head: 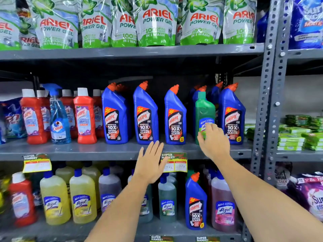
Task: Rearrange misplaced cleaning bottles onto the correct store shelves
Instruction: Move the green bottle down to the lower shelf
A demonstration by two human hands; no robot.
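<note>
A green Lizol bottle (204, 109) stands upright on the middle shelf (87, 151) among blue Harpic bottles (145, 116). My right hand (214, 138) is in front of its lower half, fingertips on the label and thumb at its left edge, fingers still spread. My left hand (151, 163) hovers flat and open before the shelf edge, holding nothing. On the bottom shelf a lone blue Harpic bottle (195, 203) stands between green and pink Lizol bottles (224, 206). A blue Colin spray bottle (59, 119) stands among red Harpic bathroom cleaners (84, 117).
Ariel Power Gel pouches (155, 23) fill the top shelf. Yellow Lizol bottles (82, 199) and a red Harpic bottle (21, 199) stand bottom left. A grey perforated upright (274, 84) divides off the right rack with green soap bars (297, 135) and detergent bags. Price tags (174, 162) hang from the shelf edge.
</note>
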